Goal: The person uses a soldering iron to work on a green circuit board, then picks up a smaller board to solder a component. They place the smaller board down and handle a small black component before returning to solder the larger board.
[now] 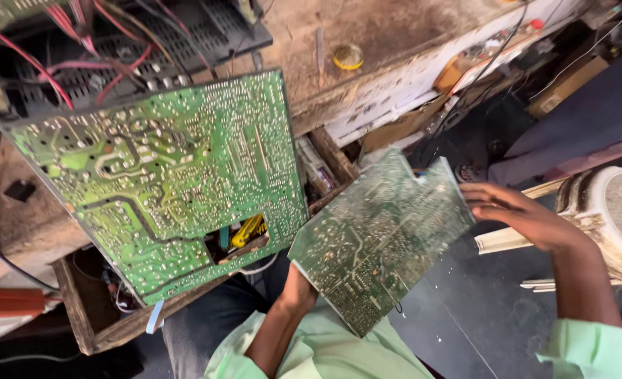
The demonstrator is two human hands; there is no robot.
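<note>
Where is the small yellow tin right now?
In the head view, the small yellow tin sits on the dirty workbench top, upper centre, beyond the top right corner of the large green circuit board and beside a thin stick.

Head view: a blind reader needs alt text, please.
Two bare hands, left hand and right hand, hold a dark green circuit board solder side up. A larger circuit board leans on a worn workbench beside it.
</note>
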